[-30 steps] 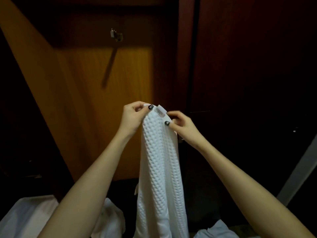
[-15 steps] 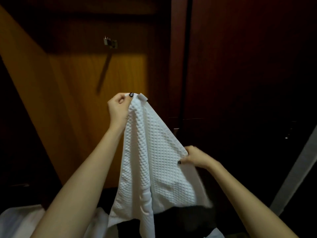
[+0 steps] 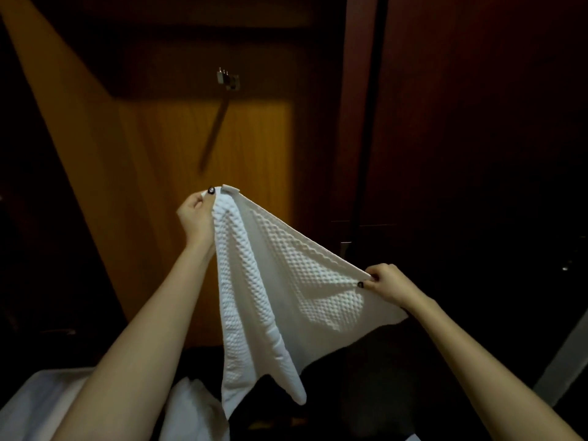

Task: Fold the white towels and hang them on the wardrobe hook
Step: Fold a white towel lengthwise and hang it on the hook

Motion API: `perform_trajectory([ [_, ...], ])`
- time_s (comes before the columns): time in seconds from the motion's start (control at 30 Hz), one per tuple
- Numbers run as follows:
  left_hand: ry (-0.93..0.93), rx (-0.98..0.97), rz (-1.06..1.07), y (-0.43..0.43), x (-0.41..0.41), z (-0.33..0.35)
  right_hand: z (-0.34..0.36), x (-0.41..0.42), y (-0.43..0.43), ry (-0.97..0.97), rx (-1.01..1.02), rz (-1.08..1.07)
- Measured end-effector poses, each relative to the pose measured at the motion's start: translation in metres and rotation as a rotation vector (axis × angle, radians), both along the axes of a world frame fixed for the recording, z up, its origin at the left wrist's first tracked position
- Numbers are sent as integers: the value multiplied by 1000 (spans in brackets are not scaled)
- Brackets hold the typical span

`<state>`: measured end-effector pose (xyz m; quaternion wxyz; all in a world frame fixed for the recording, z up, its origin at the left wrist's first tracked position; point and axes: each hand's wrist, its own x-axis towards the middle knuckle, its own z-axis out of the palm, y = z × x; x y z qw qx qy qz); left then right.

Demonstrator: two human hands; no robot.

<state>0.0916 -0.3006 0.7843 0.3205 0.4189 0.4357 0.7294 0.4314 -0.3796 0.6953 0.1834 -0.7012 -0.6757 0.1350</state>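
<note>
so that the white towel (image 3: 280, 297) seemingly stretches open for folding, the left grip (image 3: 197, 214) pinches a corner high below the hook (image 3: 227, 79), the right grip (image 3: 388, 281) pinching an edge lower.

— Where is this?
— A bedroom or hotel room, at a wardrobe: tall dark reddish wooden doors (image 3: 477, 122), a small silver metal hook (image 3: 227, 78) on an orange-brown wooden panel (image 3: 178, 202), a heap of white cloth (image 3: 35, 405) below.
</note>
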Motion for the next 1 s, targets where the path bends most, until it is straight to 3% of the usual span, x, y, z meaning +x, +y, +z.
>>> perform_trajectory([
  [0.17, 159, -135, -55, -3, 13, -34, 27, -31, 1, 692, -49, 201],
  [0.27, 192, -156, -99, -7, 23, -49, 53, -65, 5, 867, -87, 268],
  [0.53, 194, -98, -204, -18, 31, -39, 84, -117, 2, 703, 71, 368],
  [0.63, 174, -88, -287, -25, 41, -35, 88, -126, -2, 474, 270, 278],
  [0.77, 105, -74, -434, -32, 52, -30, 91, -129, -6, 374, 462, 185],
  [1.0, 46, -53, -527, -39, 50, -26, 84, -124, 1, 434, 598, 107],
])
